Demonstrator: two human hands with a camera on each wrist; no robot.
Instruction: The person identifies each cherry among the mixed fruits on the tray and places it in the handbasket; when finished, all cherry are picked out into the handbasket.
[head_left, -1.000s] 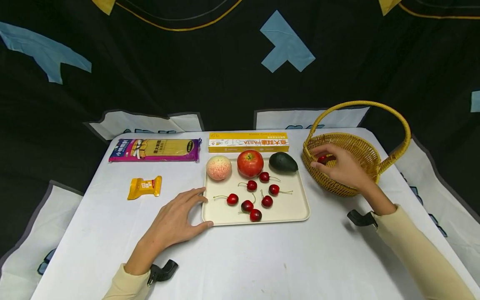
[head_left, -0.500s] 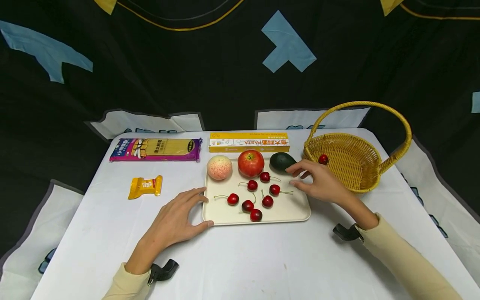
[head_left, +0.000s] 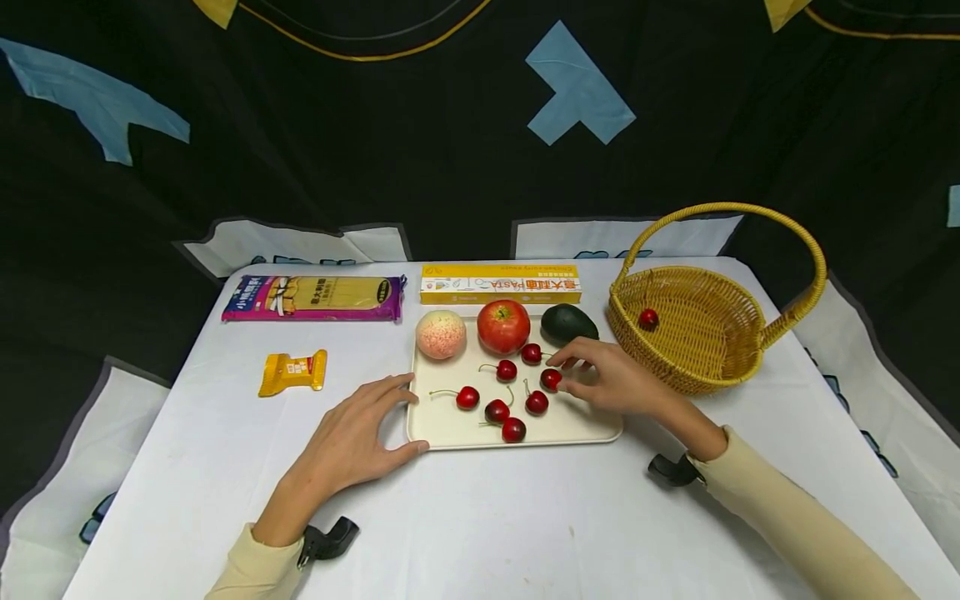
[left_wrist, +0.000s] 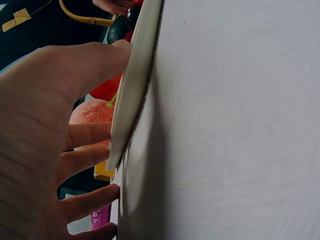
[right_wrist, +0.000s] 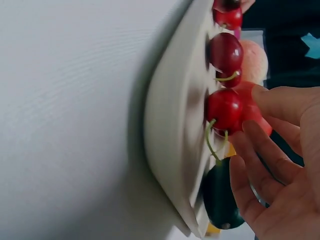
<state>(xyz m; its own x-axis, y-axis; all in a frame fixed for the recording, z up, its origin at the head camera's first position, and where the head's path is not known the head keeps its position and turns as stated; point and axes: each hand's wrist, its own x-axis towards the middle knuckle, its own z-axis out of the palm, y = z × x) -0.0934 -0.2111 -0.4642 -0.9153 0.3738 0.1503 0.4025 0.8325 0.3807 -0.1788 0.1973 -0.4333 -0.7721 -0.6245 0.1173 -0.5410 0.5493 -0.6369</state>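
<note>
My left hand (head_left: 348, 437) rests at the left end of a cream tray (head_left: 577, 429), thumb and fingertips spread along its rim (left_wrist: 131, 95). Over the tray's right side, my right hand (head_left: 611, 379) reaches in, its thumb and fingertips right beside a red cherry (head_left: 551, 380). In the right wrist view that cherry (right_wrist: 223, 109) sits before the parted thumb and fingers, its green stem hanging toward the avocado (right_wrist: 220, 192). Several other cherries (head_left: 513, 430) lie about the tray. Along its back edge sit a peach (head_left: 441, 335), a red apple (head_left: 503, 327) and the dark avocado (head_left: 568, 324).
A yellow wicker basket (head_left: 693, 379) with a tall handle stands to the right, one cherry (head_left: 648, 319) inside. Behind the tray lies a pasta box (head_left: 500, 284). At left are a purple noodle packet (head_left: 315, 298) and a small orange-yellow wrapped snack (head_left: 292, 372).
My right hand has left the basket, where a cherry now lies, and moved left over the tray to another cherry. My left hand has stayed at the tray's rim.
</note>
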